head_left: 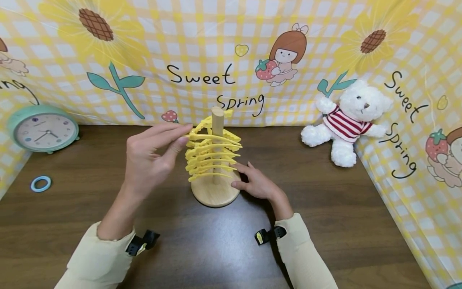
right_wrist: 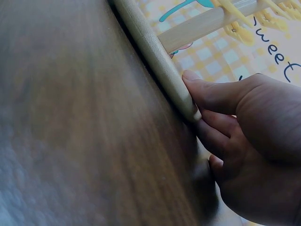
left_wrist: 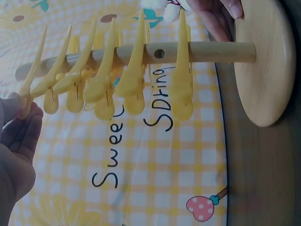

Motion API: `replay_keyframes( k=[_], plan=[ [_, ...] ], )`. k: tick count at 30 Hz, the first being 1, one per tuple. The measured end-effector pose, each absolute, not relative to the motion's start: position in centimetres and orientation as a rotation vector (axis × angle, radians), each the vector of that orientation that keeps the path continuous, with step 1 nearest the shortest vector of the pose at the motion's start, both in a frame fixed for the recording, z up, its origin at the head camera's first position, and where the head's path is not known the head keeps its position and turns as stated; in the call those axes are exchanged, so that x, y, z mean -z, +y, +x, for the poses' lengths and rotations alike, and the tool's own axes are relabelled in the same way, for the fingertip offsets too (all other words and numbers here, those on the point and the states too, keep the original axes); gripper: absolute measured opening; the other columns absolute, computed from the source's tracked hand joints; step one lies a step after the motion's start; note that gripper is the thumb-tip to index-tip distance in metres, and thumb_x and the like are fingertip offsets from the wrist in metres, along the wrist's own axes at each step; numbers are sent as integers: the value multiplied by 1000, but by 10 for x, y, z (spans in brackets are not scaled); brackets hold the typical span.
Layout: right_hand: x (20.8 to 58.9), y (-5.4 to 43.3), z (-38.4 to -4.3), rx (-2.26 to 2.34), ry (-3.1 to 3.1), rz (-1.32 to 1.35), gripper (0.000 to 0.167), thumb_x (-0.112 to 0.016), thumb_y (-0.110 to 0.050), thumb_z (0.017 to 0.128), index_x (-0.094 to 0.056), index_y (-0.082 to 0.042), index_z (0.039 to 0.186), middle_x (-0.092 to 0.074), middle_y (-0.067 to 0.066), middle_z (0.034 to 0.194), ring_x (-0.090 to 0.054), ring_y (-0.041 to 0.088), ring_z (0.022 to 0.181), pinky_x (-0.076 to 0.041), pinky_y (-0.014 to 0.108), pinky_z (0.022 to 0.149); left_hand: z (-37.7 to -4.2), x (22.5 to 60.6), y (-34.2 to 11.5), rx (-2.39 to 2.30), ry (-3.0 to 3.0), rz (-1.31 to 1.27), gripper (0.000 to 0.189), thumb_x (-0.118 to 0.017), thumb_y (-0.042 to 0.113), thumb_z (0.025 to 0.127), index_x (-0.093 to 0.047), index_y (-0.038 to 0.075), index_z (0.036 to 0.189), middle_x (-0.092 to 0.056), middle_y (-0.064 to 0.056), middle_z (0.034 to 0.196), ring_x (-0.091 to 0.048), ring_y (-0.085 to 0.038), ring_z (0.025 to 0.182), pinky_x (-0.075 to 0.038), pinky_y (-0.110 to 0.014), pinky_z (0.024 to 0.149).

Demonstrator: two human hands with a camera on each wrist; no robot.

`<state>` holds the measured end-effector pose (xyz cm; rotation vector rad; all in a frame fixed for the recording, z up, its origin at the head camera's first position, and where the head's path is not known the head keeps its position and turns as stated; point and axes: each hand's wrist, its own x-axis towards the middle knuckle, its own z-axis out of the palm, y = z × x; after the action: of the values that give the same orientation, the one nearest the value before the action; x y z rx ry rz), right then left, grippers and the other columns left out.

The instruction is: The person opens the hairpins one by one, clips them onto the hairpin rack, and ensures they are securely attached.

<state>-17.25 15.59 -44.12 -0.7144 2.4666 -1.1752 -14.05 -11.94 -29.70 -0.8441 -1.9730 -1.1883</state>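
A round wooden base (head_left: 213, 197) with an upright wooden post (head_left: 217, 120) stands on the table. Several yellow hair claw clips (left_wrist: 132, 84) are fixed one above another around the post, their long curved prongs reaching across it. At the upper end, my left hand (head_left: 149, 154) pinches the topmost claw clip (left_wrist: 33, 73) between thumb and fingers. Lower down, my right hand (head_left: 259, 182) grips the base at its right edge; its thumb lies over the rim in the right wrist view, with the other fingers against the side. A hole in the post shows between two lower clips in the left wrist view.
A green alarm clock (head_left: 47, 130) stands at the back left, with a light blue ring (head_left: 41, 184) lying in front of it. A white teddy bear (head_left: 343, 124) in a striped shirt sits at the back right. Patterned cloth (head_left: 155, 44) lines the back and sides.
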Motion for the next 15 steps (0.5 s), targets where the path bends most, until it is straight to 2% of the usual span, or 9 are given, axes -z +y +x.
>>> replay_keyframes(
  k=[4, 9, 15],
  plan=[
    [441, 156, -172, 1172, 2463, -717, 58, -67, -17, 100, -45, -4, 152, -41, 14, 158, -12, 39, 152, -2, 51, 122, -141, 298, -117, 1191, -1979, -865, 24, -75, -15, 83, -76, -8, 106, -75, -15, 103, -71, -26, 94, -52, -24, 90],
    [441, 155, -172, 1179, 2464, -731, 58, -67, -16, 100, -45, -2, 151, -40, 17, 157, -15, 39, 152, -2, 50, 122, -142, 299, -117, 1232, -2027, -880, 27, -72, -13, 86, -74, -7, 112, -74, -16, 110, -69, -29, 102, -49, -27, 98],
    [442, 155, -174, 1178, 2472, -766, 57, -67, -14, 99, -46, 0, 150, -41, 18, 156, -25, 36, 150, -2, 49, 122, -144, 300, -121, 1287, -2052, -933, 32, -70, -11, 88, -71, -7, 120, -72, -15, 117, -66, -25, 112, -46, -34, 105]
  ],
)
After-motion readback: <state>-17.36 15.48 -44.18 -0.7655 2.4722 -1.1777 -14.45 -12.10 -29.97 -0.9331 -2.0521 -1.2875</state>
